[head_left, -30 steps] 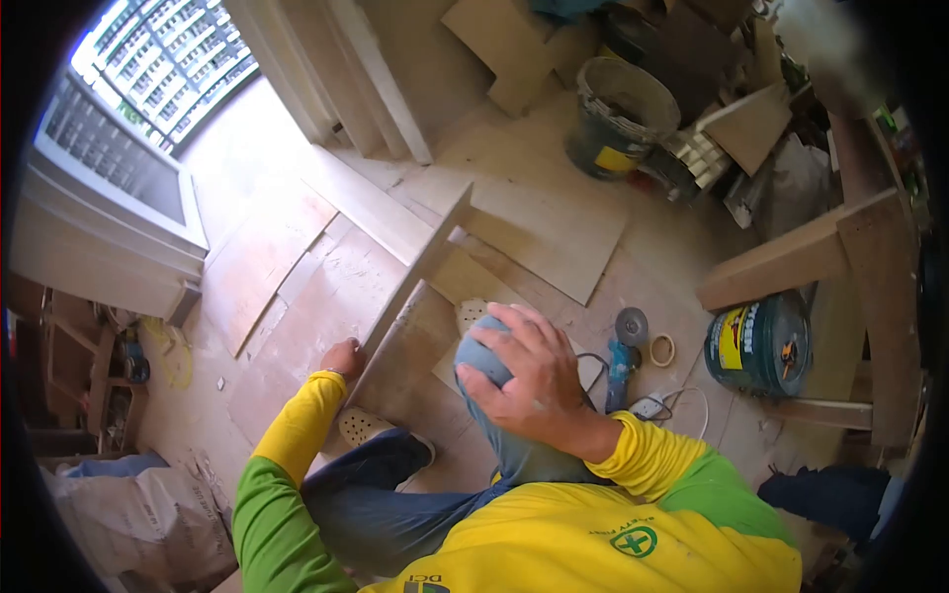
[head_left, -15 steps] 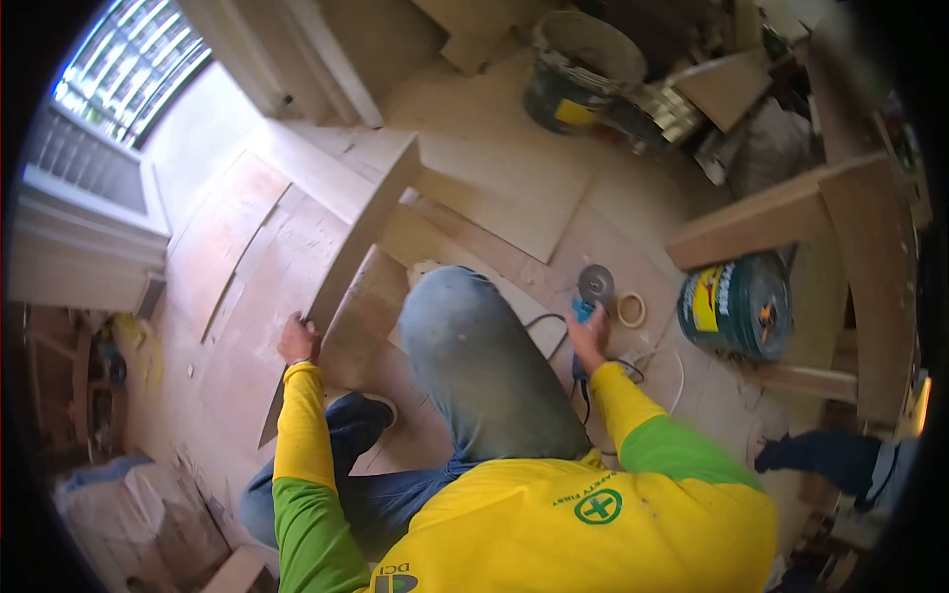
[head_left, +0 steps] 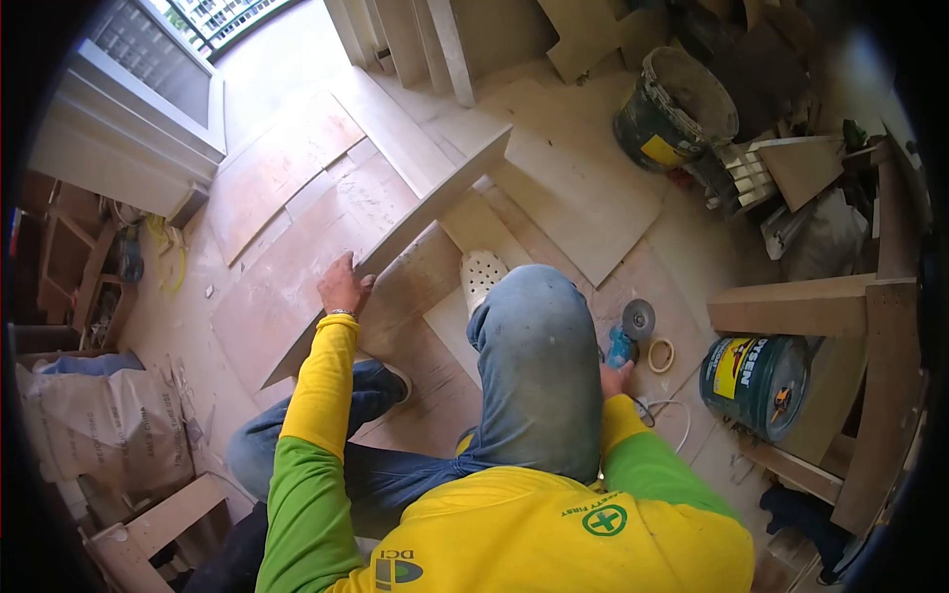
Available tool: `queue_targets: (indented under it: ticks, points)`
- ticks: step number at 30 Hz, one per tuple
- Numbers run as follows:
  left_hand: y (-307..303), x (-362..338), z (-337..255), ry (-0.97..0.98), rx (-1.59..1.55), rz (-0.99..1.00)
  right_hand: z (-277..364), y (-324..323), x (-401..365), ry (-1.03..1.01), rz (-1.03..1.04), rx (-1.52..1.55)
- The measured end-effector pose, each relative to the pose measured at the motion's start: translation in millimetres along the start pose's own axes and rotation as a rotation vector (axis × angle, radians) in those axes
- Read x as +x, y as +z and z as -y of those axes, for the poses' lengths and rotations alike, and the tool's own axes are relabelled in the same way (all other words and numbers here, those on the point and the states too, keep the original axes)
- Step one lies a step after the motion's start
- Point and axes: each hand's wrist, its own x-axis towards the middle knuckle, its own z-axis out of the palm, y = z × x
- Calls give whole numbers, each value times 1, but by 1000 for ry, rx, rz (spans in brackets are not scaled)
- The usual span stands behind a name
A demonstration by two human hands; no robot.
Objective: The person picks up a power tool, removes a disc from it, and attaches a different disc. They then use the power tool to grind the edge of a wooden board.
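Note:
My left hand is closed over the upper edge of a long flat panel, which stands tilted on its long side to the left of my raised knee. Low beside the same knee, my right hand grips a blue angle grinder by its body. The grinder's grey disc points away from me, and the rear of the tool is hidden by my hand and leg. Just right of the grinder, a tan ring like a roll of tape lies on the floor.
A green pail lies by a wooden frame at right. Farther back stands a dirty bucket beside scrap pieces. Flat sheets cover part of the floor. A full sack sits at left, and a white cord curls near my right arm.
The view has turned, so the panel, pail and bucket appear farther right. My left hand stays on the panel's edge, and my right hand keeps the grinder beside the tan ring.

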Motion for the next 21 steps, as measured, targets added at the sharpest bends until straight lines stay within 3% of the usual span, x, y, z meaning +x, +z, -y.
queue_targets:
  ticks: [2, 5, 6, 8, 9, 11, 12, 13, 15, 16, 18, 19, 20, 21]
  points:
    - [-5, 3, -2, 11, -1, -52, -25, 22, 29, -54, -23, 340]
    - [-9, 6, -14, 5, -29, -91, 40, -39, -27, -106, -21, 250]
    - [-10, 7, -24, 54, -114, -199, 54, -50, -32, -112, -26, 250]
    - [-15, 9, -60, 132, -348, -369, 82, -70, -40, -440, 72, 319]
    - [-20, 4, -89, 159, -497, -431, 118, -96, -63, -439, 198, 381]
    - [-38, -13, -148, 102, -908, -71, 169, -115, -77, -522, 386, 521]
    - [-62, -28, -176, 96, -1139, 205, 196, -124, -81, -626, 508, 568]
    - [-33, -26, -190, 169, -1330, 352, 224, -132, -85, -729, 630, 613]
    - [-46, -40, -223, 198, -1331, 527, 277, -146, -92, -805, 937, 578]
    - [-58, -42, -231, 199, -1341, 518, 298, -144, -95, -782, 1103, 598]
    - [-74, -45, -240, 206, -1521, 721, 339, -141, -99, -819, 1317, 488]
    - [-62, -38, -244, 137, -1725, 841, 357, -141, -103, -825, 1317, 477]
    - [-64, -34, -243, 136, -1737, 833, 375, -143, -109, -863, 1280, 368]
    - [-68, -31, -241, 117, -1749, 632, 387, -145, -120, -898, 1243, 259]
